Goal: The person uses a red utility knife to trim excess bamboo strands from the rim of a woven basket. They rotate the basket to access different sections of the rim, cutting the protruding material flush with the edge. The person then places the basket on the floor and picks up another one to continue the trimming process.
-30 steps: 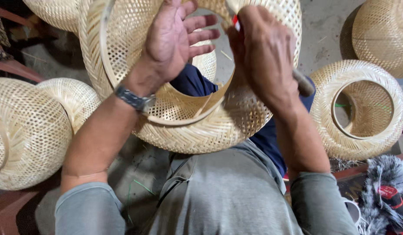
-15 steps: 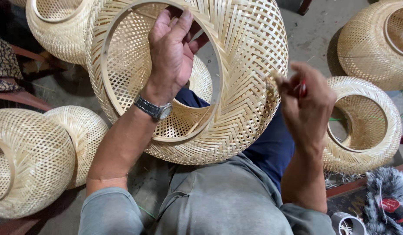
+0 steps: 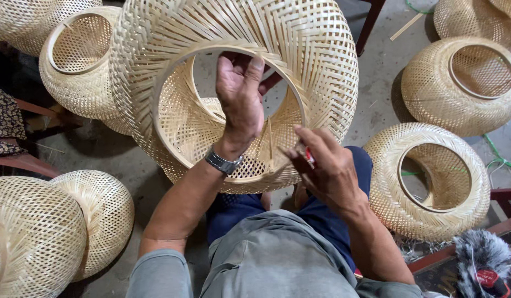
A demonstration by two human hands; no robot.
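A large round woven bamboo shade [image 3: 299, 60] rests tilted over my lap, its ringed opening facing me. My left hand [image 3: 241, 96], with a metal wristwatch, reaches through the opening and its fingers grip the upper rim from inside. My right hand [image 3: 324, 165] is at the lower right edge of the shade, closed on a small red-handled tool [image 3: 309, 156] that is mostly hidden in the fist. A loose bamboo strip [image 3: 271, 144] stands up inside the opening beside that hand.
Several more woven bamboo shades lie around me: one at lower left [image 3: 51, 232], one at upper left [image 3: 79, 60], one at right [image 3: 432, 182], one at upper right [image 3: 465, 83]. A furry microphone cover [image 3: 482, 265] shows at bottom right. A red wooden rail [image 3: 24, 163] lies at left.
The shade has turned so its opening faces me more. My right hand moved from the shade's right side down to the lower rim. My left hand shifted its hold along the ring.
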